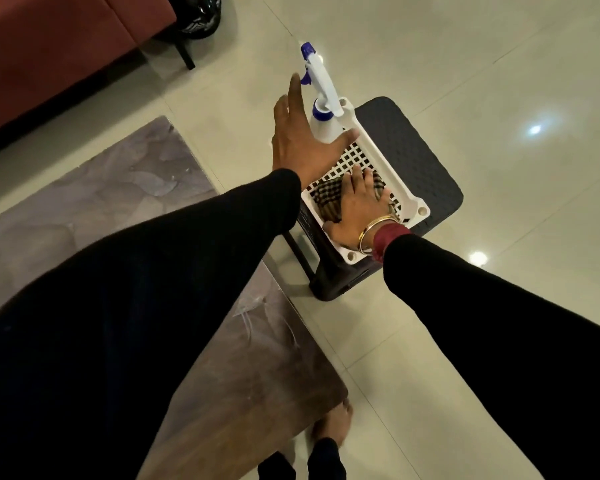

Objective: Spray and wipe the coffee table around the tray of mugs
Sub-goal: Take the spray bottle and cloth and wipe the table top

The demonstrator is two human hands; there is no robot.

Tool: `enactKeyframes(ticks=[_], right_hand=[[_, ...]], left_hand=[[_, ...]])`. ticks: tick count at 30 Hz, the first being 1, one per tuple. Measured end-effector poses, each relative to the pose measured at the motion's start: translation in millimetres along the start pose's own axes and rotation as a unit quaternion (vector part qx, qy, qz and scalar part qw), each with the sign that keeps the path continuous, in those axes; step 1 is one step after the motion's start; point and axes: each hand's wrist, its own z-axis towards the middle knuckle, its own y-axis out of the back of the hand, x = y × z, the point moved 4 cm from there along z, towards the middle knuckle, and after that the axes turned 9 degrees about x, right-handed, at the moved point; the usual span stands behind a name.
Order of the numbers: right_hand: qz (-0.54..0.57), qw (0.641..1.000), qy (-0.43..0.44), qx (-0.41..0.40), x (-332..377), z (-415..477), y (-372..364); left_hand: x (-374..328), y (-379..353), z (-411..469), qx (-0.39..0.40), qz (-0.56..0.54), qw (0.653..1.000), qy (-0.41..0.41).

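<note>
Left fingers (297,95) wide beside spray bottle (321,123); right fingers (355,177) flat on cloth (328,196).

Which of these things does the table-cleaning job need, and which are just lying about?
Needed for the job:
- spray bottle, with the left hand open beside it
- checked cloth, under the right hand
- coffee table

Just lying about:
- white basket holding both supplies
- dark stool under it
- red sofa
</note>
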Motion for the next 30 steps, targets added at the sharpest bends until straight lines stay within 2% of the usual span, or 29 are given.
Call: enactKeyframes(ticks=[3, 9, 17, 23, 27, 30], right_hand=[[0.003, 1.000, 0.012, 0.017, -3, -1, 4], [-0.027, 0.998, 0.025, -0.047, -9, -8, -7], [-0.023, 0.997, 0.021, -0.070, -5, -7, -4], [0.071, 0.987, 0.027, -0.144, -2, -6, 8], [0.141, 0.972, 0.030, -0.186, 2, -10, 20], [0.185, 0.950, 0.066, -0.243, 16, -15, 36]], left_hand=[[-8, -4, 10, -0.019, -0.038, 0.999, 0.002], [-8, -8, 7, -0.034, -0.094, 0.995, 0.014], [-7, -4, -5, -0.062, -0.115, 0.990, -0.045], [-22, 16, -18, -0.081, -0.123, 0.985, -0.087], [-31, 52, -41, -0.135, -0.091, 0.979, -0.124], [-26, 86, -77, -0.174, -0.069, 0.974, -0.131]])
